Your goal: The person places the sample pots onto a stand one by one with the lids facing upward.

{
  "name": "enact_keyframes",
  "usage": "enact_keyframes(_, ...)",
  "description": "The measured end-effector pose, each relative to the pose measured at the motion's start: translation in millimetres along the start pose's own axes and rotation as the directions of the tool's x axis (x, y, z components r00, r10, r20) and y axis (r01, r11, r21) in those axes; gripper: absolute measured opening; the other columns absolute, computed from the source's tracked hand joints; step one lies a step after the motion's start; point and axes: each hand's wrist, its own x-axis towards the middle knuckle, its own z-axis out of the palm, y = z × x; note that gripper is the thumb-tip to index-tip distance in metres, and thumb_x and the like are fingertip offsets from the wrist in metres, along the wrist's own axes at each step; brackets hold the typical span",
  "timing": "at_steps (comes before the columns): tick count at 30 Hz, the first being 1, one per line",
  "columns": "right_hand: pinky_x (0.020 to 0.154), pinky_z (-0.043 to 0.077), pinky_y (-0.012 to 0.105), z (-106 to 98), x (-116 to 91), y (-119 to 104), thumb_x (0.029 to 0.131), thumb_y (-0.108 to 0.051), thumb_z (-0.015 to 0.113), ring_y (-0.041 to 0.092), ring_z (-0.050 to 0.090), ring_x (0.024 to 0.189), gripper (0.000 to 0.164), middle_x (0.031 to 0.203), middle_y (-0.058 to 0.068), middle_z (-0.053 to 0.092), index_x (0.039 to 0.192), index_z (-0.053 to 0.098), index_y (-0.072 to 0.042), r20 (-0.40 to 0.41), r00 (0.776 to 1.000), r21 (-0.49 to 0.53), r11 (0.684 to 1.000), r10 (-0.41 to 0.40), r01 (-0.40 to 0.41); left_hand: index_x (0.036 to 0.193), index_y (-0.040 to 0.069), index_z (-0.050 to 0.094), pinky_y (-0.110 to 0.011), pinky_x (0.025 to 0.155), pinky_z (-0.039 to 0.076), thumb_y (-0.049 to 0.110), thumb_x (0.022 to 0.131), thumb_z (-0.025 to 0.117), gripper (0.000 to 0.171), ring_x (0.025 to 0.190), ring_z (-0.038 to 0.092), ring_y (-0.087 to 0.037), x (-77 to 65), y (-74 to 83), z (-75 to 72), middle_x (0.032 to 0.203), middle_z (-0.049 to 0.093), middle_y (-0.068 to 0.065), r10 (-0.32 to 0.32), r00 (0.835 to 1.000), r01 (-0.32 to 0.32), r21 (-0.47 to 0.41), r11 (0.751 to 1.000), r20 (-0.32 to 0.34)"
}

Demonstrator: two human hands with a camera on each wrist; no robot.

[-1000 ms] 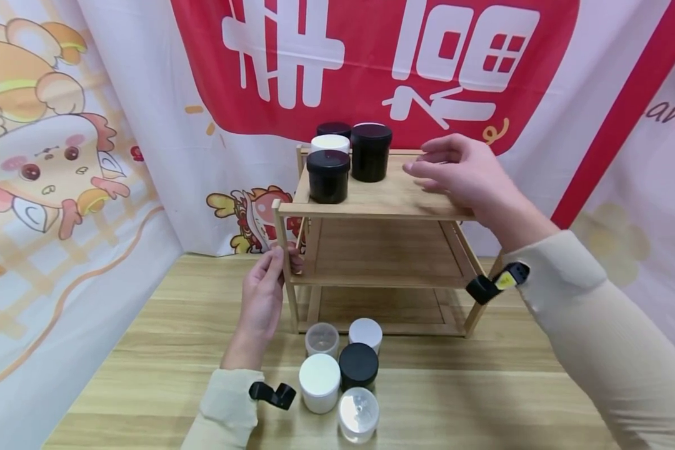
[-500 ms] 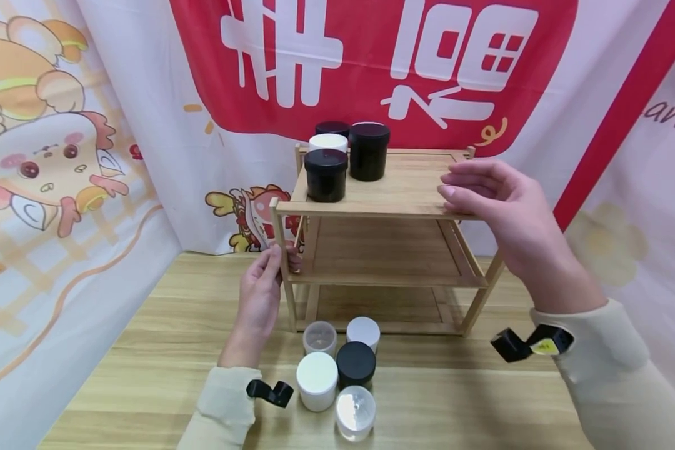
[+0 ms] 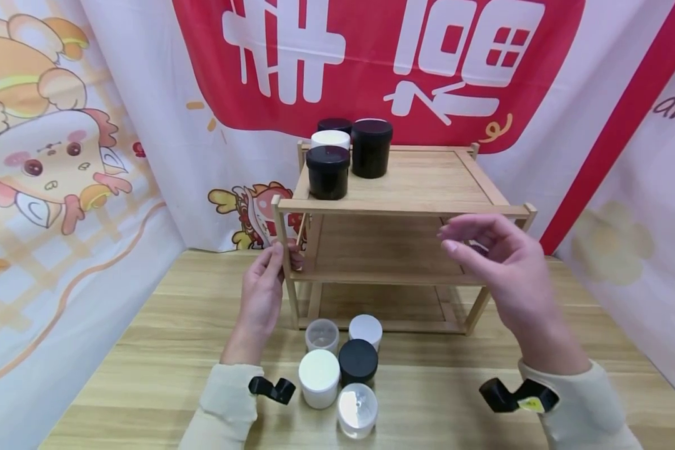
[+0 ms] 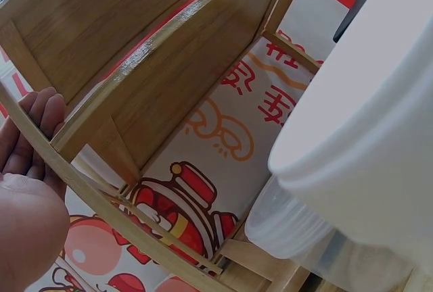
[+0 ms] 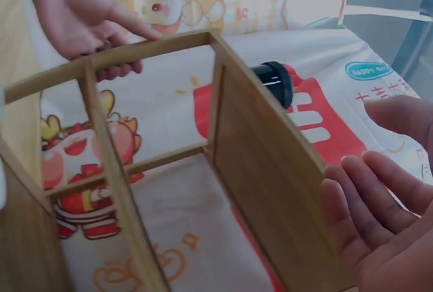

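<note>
My left hand (image 3: 261,290) grips the left front post of a three-tier wooden shelf rack (image 3: 405,205), its fingers curled behind the post. In the left wrist view those fingers (image 4: 47,113) show beside the wood. My right hand (image 3: 500,281) hangs in front of the rack's right side with bent, relaxed fingers and nothing in it. On the top shelf's left side stand a tall black jar (image 3: 371,150), a shorter black jar (image 3: 329,175), a white jar (image 3: 330,139) and another black-lidded jar (image 3: 334,125) partly hidden behind.
Before the rack on the wooden table (image 3: 163,350) stand a white jar (image 3: 319,378), a black-lidded jar (image 3: 359,361), a smaller white-lidded jar (image 3: 365,330) and clear jars, one (image 3: 357,409) nearest me. A printed cloth (image 3: 247,150) hangs behind the rack.
My right hand has moved away from above the top shelf, first rightward, then down in front of the rack. My left hand keeps its grip, and the jars stay where they were.
</note>
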Motion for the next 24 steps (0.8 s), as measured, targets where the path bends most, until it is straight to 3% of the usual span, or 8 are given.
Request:
enact_keyframes(7, 0.090, 0.064, 0.023, 4.8, -17.3, 27.6, 0.098, -0.001, 0.076, 0.016, 0.076, 0.104, 0.028, 0.114, 0.004, 0.078, 0.125, 0.068, 0.003, -0.003, 1.000, 0.036, 0.999, -0.002, 0.002, 0.125, 0.003, 0.067, -0.028, 0.115, 0.048, 0.032, 0.113, 0.057, 0.033, 0.112, 0.068, -0.013, 1.7, -0.3, 1.2, 0.120, 0.072, 0.002, 0.002, 1.000, -0.002, -0.006, 1.000, 0.004)
enact_keyframes(17, 0.093, 0.061, 0.021, 6.1, -31.7, 68.5, 0.099, -0.013, 0.079, 0.014, 0.072, 0.112, 0.035, 0.120, 0.000, 0.076, 0.130, 0.067, -0.001, 0.034, 0.989, -0.077, 0.987, 0.145, -0.142, 0.108, 0.021, 0.074, -0.026, 0.115, 0.046, 0.031, 0.114, 0.056, 0.021, 0.118, 0.064, -0.014, -0.8, -0.8, 1.0, 0.119, 0.072, 0.005, 0.003, 1.000, -0.003, 0.003, 1.000, -0.008)
enact_keyframes(24, 0.096, 0.060, 0.021, 10.3, -34.3, 95.1, 0.098, -0.020, 0.082, 0.014, 0.072, 0.113, 0.037, 0.126, 0.005, 0.075, 0.130, 0.068, -0.007, 0.111, 0.973, -0.179, 0.967, 0.203, -0.182, 0.108, 0.020, 0.074, -0.027, 0.114, 0.047, 0.030, 0.114, 0.055, 0.021, 0.116, 0.065, -0.014, -1.1, -1.4, 1.7, 0.121, 0.071, 0.002, 0.009, 1.000, -0.009, -0.005, 1.000, -0.011)
